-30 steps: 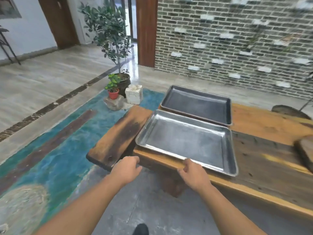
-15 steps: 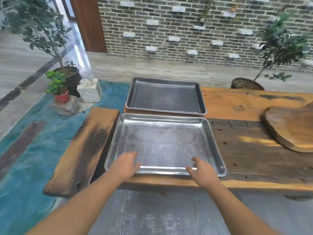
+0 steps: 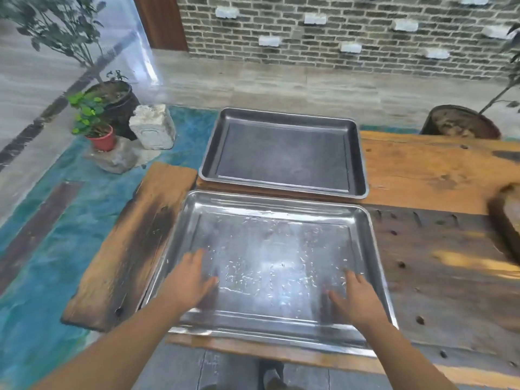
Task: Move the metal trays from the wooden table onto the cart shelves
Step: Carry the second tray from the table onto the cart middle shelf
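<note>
A shiny silver metal tray [image 3: 270, 220] lies on the near edge of the wooden table [image 3: 439, 170]. Beyond it, touching its far rim, sits a darker grey metal tray [image 3: 284, 153]. My left hand [image 3: 191, 280] hovers over the left part of the silver tray's floor, fingers spread. My right hand [image 3: 356, 299] is over the right part, fingers also apart. Neither hand grips the rim. The cart is not in view.
A dark, scorched wooden plank [image 3: 126, 249] juts out left of the table. A round wooden slab [image 3: 506, 218] lies at the right edge. On the floor to the left stand potted plants [image 3: 95, 128] and a white stone block [image 3: 153, 128]; a large pot [image 3: 461, 125] stands behind the table.
Both hands have moved forward from the near rim to above the silver tray's floor. The view has swung right and closer to the table. The trays have not moved.
</note>
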Motion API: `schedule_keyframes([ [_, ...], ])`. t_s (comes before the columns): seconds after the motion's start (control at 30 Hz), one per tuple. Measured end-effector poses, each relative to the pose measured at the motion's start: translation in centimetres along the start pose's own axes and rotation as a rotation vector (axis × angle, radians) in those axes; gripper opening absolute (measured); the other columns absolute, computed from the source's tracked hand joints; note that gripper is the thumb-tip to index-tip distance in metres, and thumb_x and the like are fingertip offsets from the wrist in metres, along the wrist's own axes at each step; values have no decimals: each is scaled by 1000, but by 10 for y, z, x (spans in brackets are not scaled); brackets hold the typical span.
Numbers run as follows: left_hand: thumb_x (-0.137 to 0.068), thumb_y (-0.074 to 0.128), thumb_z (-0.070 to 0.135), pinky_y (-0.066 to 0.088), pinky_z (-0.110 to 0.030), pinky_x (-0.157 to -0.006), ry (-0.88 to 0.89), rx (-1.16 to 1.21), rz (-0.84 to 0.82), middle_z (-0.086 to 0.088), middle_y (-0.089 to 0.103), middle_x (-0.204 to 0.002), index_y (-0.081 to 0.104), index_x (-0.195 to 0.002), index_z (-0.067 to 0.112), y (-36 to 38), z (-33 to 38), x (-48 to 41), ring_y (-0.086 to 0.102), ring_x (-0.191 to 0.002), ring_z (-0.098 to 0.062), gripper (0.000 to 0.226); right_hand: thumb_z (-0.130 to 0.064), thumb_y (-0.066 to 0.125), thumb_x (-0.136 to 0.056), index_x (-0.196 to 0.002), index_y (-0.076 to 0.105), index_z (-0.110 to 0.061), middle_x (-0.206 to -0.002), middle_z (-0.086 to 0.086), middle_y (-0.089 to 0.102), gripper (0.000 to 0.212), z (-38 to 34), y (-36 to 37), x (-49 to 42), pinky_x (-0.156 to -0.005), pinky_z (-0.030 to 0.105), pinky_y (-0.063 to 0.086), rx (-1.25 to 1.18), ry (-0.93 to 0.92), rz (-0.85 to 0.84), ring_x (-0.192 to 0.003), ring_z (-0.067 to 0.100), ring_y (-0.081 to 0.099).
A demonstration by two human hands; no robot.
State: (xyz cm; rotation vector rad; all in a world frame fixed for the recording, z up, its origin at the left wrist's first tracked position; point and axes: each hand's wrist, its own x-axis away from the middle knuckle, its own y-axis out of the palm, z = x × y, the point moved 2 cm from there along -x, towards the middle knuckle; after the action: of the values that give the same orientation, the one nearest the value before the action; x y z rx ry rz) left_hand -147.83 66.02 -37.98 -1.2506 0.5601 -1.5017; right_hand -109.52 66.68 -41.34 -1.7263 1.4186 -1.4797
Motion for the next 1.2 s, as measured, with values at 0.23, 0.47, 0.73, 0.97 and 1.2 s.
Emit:
schedule_keyframes([
  [0.23, -88, 62, 53, 39, -48, -106, -178, -116, 30, -14, 36, -145, 27, -151, 20, -6, -10, -36, 38, -133, -35, 79, -37, 76, -78, -129, 53, -5, -123, 21, 50, 64, 38, -21, -57, -86, 45, 48, 118, 61, 123, -110, 42, 48],
  [0.47, -86, 67, 48, 39, -58, -104, -340, -88, 87, -20, 25, -149, 13, -155, 19, 4, -36, -59, 33, -132, -43, 93, -42, 78, -77, -151, 7, -33, -143, 9, 26, 103, 53, -18, -75, -86, 48, 51, -56, 147, 98, -109, 39, 56],
  [0.73, -67, 74, 70, 45, -58, -99, -424, 77, 72, -24, 33, -142, -6, -155, 33, 19, -61, -84, 45, -125, -45, 124, -78, 58, -73, -147, 13, -46, -118, 10, 35, 93, 63, 5, -72, -63, 42, 54, 88, 196, 133, -83, 37, 59],
  [0.97, -56, 55, 90, 51, -49, -73, -337, -188, 180, -22, 44, -113, -9, -155, 25, 37, -72, -84, 52, -95, -38, 135, -91, 42, -66, -139, 22, -50, -100, 3, 26, 86, 71, 16, -79, -50, 45, 58, 271, 214, 142, -69, 34, 57],
  [1.2, -62, 60, 85, 50, -47, -67, -334, -276, 205, -18, 42, -104, -7, -156, 28, 44, -78, -85, 49, -84, -35, 128, -93, 39, -65, -138, 24, -45, -99, 3, 27, 88, 70, 17, -77, -50, 45, 57, 304, 235, 150, -69, 35, 57],
])
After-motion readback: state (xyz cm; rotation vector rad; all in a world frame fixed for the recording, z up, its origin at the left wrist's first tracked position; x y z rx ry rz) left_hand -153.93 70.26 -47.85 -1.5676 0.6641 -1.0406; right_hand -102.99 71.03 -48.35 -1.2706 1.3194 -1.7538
